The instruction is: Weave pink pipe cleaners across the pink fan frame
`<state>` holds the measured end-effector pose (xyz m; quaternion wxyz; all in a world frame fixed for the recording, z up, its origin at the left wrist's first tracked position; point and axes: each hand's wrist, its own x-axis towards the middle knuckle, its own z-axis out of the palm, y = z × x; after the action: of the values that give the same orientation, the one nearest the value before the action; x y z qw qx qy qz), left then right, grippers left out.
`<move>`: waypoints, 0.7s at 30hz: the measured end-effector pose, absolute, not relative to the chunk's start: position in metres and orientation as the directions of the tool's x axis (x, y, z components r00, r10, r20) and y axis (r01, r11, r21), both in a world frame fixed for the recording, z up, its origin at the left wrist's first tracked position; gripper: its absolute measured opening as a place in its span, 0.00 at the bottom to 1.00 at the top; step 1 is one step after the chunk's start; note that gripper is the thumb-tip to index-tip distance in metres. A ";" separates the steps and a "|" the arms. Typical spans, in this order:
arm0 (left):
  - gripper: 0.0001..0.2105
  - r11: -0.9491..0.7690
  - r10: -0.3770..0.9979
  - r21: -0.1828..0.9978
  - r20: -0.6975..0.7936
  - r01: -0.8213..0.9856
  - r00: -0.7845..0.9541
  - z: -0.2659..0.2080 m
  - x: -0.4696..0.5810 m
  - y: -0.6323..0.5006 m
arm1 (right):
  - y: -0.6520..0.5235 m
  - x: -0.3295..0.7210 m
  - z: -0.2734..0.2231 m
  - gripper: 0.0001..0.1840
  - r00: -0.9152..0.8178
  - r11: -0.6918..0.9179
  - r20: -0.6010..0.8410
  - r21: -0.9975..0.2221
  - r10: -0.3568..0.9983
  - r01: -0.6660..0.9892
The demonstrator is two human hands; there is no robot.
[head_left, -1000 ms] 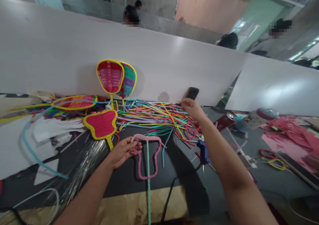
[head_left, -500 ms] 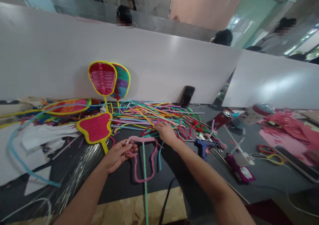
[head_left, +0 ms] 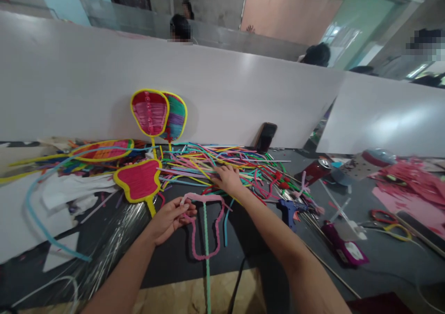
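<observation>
My left hand [head_left: 174,219] pinches the upper left corner of a pink pipe-cleaner frame [head_left: 193,249], which has a pale green twisted stem [head_left: 207,277] running down its middle. Its top edge is wrapped thicker in pink. Above and to the right, my right hand [head_left: 227,179] reaches into a loose pile of coloured pipe cleaners [head_left: 198,161]. The fingers of that hand are spread and slightly bent over the stems; whether they grip any is not clear. Left of the frame lies a fan-shaped piece [head_left: 141,182] with a red fill and yellow rim.
Two finished fan shapes [head_left: 150,115] lean against the white partition [head_left: 225,91] near a phone [head_left: 266,137]. A blue glue gun [head_left: 289,212], a red can [head_left: 314,169], scissors [head_left: 389,223] and a purple item [head_left: 344,247] lie to the right. Silvery stems [head_left: 118,240] spread at left.
The view has shifted slightly, so things sit a little further right. My right hand has moved slightly over the pile, its fingers more spread. My left hand still holds the pink frame.
</observation>
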<state>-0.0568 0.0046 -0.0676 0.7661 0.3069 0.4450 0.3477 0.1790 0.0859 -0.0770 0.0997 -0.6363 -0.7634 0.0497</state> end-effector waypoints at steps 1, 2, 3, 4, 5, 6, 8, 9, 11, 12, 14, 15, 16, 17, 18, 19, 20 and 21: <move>0.07 0.571 0.805 0.777 -0.468 -0.263 0.365 -0.068 -0.057 0.005 | 0.081 0.176 -0.078 0.21 -0.207 0.220 0.088 -0.201 0.974 0.955; 0.07 0.573 0.804 0.775 -0.468 -0.267 0.367 -0.068 -0.057 0.004 | 0.077 0.174 -0.079 0.18 -0.232 0.246 0.089 -0.199 0.969 0.949; 0.07 0.575 0.803 0.772 -0.468 -0.271 0.369 -0.069 -0.057 0.004 | 0.074 0.174 -0.080 0.16 -0.248 0.262 0.092 -0.197 0.964 0.945; 0.07 0.575 0.802 0.771 -0.467 -0.274 0.372 -0.069 -0.058 0.004 | 0.072 0.174 -0.080 0.16 -0.257 0.271 0.097 -0.197 0.962 0.942; 0.07 0.575 0.802 0.769 -0.464 -0.277 0.377 -0.070 -0.058 0.004 | 0.071 0.175 -0.079 0.16 -0.261 0.277 0.103 -0.198 0.960 0.940; 0.07 0.576 0.801 0.768 -0.462 -0.279 0.381 -0.070 -0.058 0.003 | 0.071 0.176 -0.079 0.15 -0.263 0.280 0.110 -0.200 0.959 0.939; 0.07 0.575 0.800 0.770 -0.458 -0.278 0.387 -0.071 -0.059 0.003 | 0.071 0.179 -0.078 0.14 -0.259 0.281 0.128 -0.208 0.957 0.937; 0.07 0.574 0.800 0.771 -0.455 -0.276 0.391 -0.071 -0.059 0.003 | 0.072 0.181 -0.077 0.14 -0.253 0.278 0.138 -0.213 0.958 0.937; 0.07 0.574 0.800 0.772 -0.457 -0.273 0.389 -0.070 -0.059 0.003 | 0.073 0.186 -0.075 0.14 -0.230 0.260 0.153 -0.224 0.961 0.939; 0.08 0.574 0.800 0.772 -0.457 -0.274 0.387 -0.070 -0.058 0.003 | 0.074 0.189 -0.074 0.14 -0.216 0.248 0.157 -0.230 0.964 0.941; 0.08 0.574 0.801 0.770 -0.458 -0.277 0.386 -0.069 -0.058 0.002 | 0.078 0.198 -0.072 0.13 -0.191 0.225 0.159 -0.242 0.969 0.944; 0.08 0.575 0.800 0.770 -0.460 -0.277 0.385 -0.068 -0.058 0.002 | 0.081 0.202 -0.071 0.14 -0.178 0.214 0.159 -0.247 0.971 0.945; 0.08 0.575 0.800 0.770 -0.459 -0.277 0.385 -0.068 -0.058 0.002 | 0.085 0.208 -0.070 0.14 -0.164 0.201 0.159 -0.252 0.974 0.947; 0.08 0.574 0.801 0.770 -0.458 -0.277 0.385 -0.068 -0.058 0.001 | 0.088 0.213 -0.069 0.15 -0.145 0.183 0.160 -0.255 0.976 0.949; 0.07 0.574 0.801 0.770 -0.458 -0.278 0.385 -0.068 -0.058 0.001 | 0.092 0.218 -0.068 0.16 -0.123 0.161 0.160 -0.256 0.979 0.953; 0.07 0.575 0.801 0.768 -0.460 -0.280 0.383 -0.068 -0.058 0.001 | 0.097 0.223 -0.067 0.17 -0.098 0.137 0.159 -0.255 0.982 0.957; 0.07 0.577 0.801 0.766 -0.462 -0.283 0.381 -0.068 -0.058 0.001 | 0.101 0.227 -0.066 0.17 -0.074 0.112 0.156 -0.250 0.985 0.962; 0.07 0.580 0.799 0.763 -0.465 -0.286 0.381 -0.068 -0.058 0.001 | 0.105 0.230 -0.065 0.18 -0.054 0.090 0.153 -0.244 0.987 0.966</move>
<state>-0.0580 0.0009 -0.0677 0.7763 0.2964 0.4331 0.3492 0.2296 0.1052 -0.0649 0.1404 -0.6733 -0.7249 0.0377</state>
